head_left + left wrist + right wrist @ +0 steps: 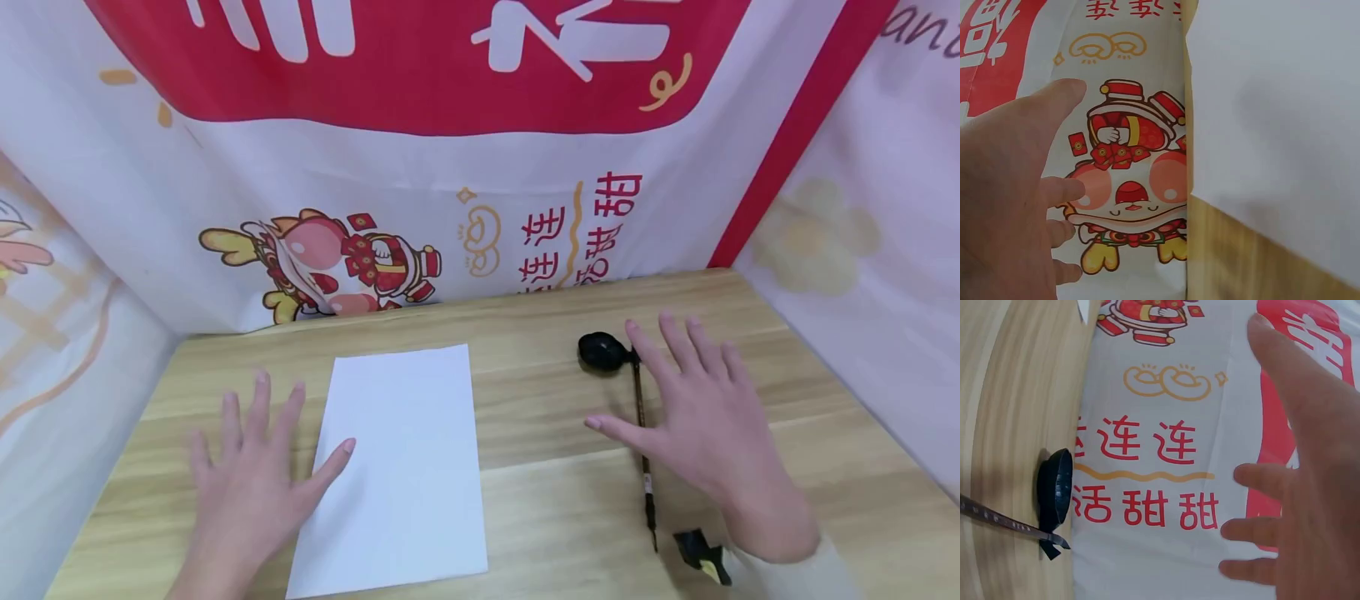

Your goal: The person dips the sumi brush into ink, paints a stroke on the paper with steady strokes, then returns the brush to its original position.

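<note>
A white sheet of paper [397,475] lies on the wooden tabletop, left of the middle. My left hand [251,483] is spread over the paper's left side, its thumb overlapping the sheet in the head view; it holds nothing. My right hand [705,417], fingers also spread, is above the right part of the table and holds nothing. Beside it lies a thin dark writing brush [642,433], its tip toward me and its far end at the tail of a small black spoon-shaped dish [1055,487]. The right thumb and index finger cross partly over the brush in the head view.
Near the right wrist sits a small crumpled black piece [702,556] with a yellowish patch. A white cloth [480,242] with red and cartoon prints hangs along the table's back edge, and more printed cloth [862,250] borders the sides.
</note>
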`<action>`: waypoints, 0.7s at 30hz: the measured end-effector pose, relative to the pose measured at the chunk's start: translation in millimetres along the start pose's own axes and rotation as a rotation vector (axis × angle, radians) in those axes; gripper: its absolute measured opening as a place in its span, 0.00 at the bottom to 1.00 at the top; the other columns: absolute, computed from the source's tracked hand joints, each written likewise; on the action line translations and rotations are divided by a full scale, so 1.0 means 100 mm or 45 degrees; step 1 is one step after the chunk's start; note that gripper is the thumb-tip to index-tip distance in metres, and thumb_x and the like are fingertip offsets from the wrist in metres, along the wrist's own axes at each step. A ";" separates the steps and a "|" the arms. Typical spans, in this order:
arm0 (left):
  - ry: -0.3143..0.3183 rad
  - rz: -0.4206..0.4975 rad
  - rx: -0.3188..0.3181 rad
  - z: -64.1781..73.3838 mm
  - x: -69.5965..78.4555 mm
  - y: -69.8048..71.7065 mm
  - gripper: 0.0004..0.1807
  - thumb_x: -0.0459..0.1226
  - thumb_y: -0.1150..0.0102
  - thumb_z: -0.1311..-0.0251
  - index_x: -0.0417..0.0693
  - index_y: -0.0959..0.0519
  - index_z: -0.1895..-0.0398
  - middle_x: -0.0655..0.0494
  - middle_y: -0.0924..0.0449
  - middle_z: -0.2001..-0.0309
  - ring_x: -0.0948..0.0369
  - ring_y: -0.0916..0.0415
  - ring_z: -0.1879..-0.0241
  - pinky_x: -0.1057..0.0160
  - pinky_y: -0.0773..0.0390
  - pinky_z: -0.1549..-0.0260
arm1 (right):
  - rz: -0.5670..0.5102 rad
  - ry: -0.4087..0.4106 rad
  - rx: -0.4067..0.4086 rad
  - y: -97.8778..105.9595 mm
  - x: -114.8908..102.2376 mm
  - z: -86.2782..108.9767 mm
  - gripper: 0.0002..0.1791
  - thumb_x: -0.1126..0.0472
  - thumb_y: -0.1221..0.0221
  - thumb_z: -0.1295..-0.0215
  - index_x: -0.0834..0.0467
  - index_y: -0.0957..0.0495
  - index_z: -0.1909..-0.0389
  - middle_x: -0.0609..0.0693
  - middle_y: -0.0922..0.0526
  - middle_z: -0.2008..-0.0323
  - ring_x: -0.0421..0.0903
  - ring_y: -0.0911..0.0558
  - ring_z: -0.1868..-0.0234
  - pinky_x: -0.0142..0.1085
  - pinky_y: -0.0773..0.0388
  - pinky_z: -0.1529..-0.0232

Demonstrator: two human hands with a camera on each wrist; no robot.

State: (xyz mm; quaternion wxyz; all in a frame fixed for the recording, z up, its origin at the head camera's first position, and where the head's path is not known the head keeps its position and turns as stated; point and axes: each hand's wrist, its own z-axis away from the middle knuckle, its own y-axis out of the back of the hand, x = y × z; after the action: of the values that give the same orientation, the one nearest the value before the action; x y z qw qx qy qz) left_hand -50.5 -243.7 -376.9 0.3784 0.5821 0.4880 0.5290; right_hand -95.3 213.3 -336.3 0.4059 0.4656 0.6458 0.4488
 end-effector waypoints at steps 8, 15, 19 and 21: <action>0.008 0.050 -0.021 0.02 0.01 -0.16 0.57 0.73 0.44 0.33 0.51 0.46 0.12 0.38 0.67 0.11 0.28 0.71 0.15 0.15 0.72 0.28 | -0.104 0.014 0.058 0.00 0.06 0.02 0.61 0.17 0.37 0.43 0.41 0.43 0.14 0.63 0.38 0.16 0.67 0.41 0.15 0.71 0.40 0.24; -0.002 0.184 0.000 0.01 -0.04 -0.14 0.51 0.67 0.43 0.28 0.45 0.42 0.15 0.35 0.58 0.12 0.29 0.57 0.17 0.16 0.56 0.29 | -0.280 -0.021 0.150 -0.01 0.18 0.03 0.58 0.29 0.27 0.42 0.47 0.38 0.16 0.63 0.31 0.21 0.68 0.29 0.24 0.73 0.24 0.38; -0.048 0.304 0.083 0.02 -0.09 -0.18 0.38 0.56 0.33 0.29 0.40 0.26 0.26 0.34 0.38 0.19 0.30 0.41 0.23 0.20 0.42 0.33 | -0.355 0.035 0.321 -0.08 0.26 0.01 0.53 0.42 0.21 0.44 0.51 0.32 0.20 0.61 0.23 0.29 0.62 0.15 0.41 0.62 0.14 0.56; -0.095 0.362 0.087 0.03 -0.14 -0.23 0.31 0.47 0.28 0.32 0.39 0.21 0.32 0.33 0.33 0.22 0.30 0.38 0.25 0.22 0.39 0.34 | -0.389 0.075 0.396 -0.13 0.30 0.00 0.49 0.49 0.19 0.46 0.52 0.28 0.23 0.60 0.19 0.34 0.57 0.12 0.48 0.48 0.11 0.59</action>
State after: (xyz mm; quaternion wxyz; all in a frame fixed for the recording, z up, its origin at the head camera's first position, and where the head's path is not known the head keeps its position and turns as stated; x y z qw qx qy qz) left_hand -50.6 -251.4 -402.3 0.2975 0.6771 0.4039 0.5384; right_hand -106.0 239.8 -352.3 0.3735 0.4061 0.7817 0.2906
